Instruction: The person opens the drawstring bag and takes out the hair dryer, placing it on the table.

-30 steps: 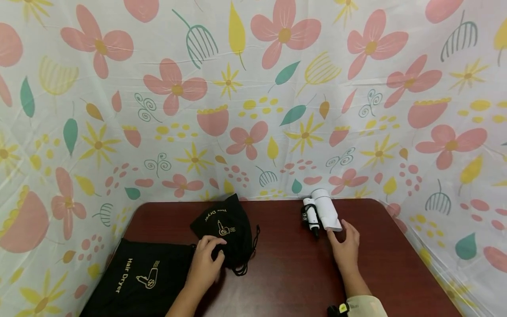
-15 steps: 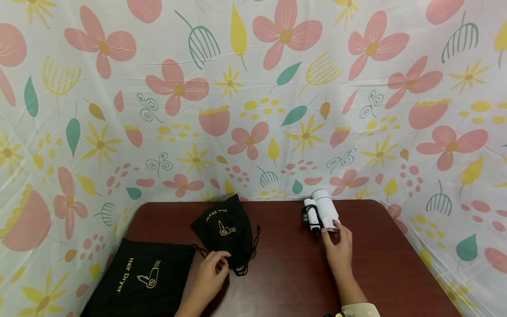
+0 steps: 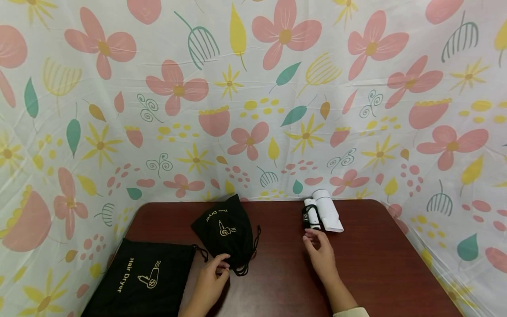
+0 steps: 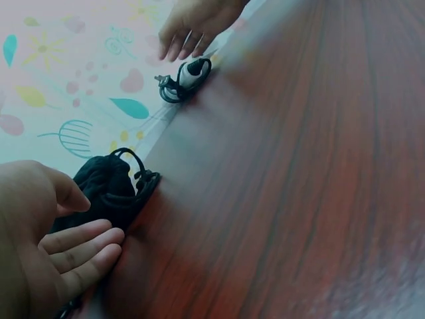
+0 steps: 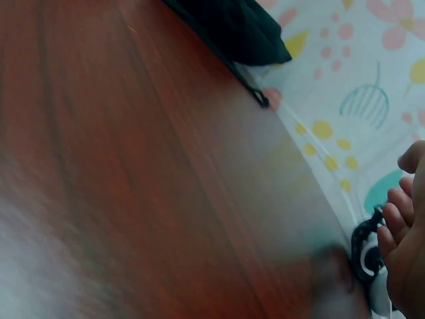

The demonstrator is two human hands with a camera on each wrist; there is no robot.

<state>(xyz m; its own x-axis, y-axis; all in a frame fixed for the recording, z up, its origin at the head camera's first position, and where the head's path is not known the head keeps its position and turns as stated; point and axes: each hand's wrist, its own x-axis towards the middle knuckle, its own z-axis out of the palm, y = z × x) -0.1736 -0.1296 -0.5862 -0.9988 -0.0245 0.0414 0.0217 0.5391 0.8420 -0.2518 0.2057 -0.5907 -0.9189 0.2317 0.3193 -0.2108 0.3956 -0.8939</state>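
My left hand (image 3: 210, 281) has relaxed, slightly bent fingers beside the gathered mouth of a small black drawstring pouch (image 3: 229, 235) printed "Hair Dryer" in gold. The fingers hold nothing in the left wrist view. At the back right lies a white folded hair dryer (image 3: 328, 211), its thick barrel alongside a thinner handle (image 3: 312, 209) wrapped with black cord. My right hand (image 3: 322, 257) is at the near end of that handle, fingers loosely bent. Seen from the left wrist, the right hand hovers just above the corded end (image 4: 189, 76), holding nothing.
A larger black drawstring bag (image 3: 146, 275), also printed "Hair Dryer", lies flat at the left front. The dark red-brown wooden table (image 3: 277, 277) ends at a flower-printed curtain (image 3: 253, 110) behind and on both sides.
My right hand has moved left, from the near end of the white barrel to the corded handle. My left hand has drawn slightly back from the pouch. The dryer and bags stay in place.
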